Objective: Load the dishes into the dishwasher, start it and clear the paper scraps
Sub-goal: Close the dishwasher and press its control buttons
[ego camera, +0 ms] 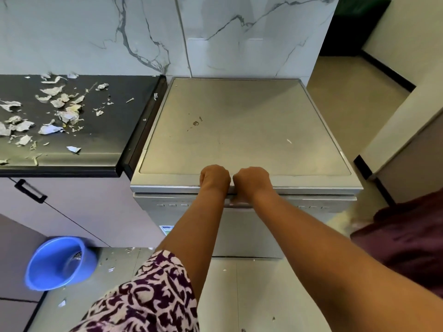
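Fingers of left hand (214,178) and right hand (251,182) curl out of sight over top edge of dishwasher door (244,233), hands side by side, nearly touching; door upright. Blue tub (45,257) on floor (239,295) at left. Paper scraps (60,109) strewn on black counter (107,130) just left of dishwasher (239,130), few on floor. Marble wall (96,32) behind.

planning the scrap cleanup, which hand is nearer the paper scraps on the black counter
Left. The left hand grips the dishwasher front edge, closer to the paper scraps; the right hand grips it farther right.
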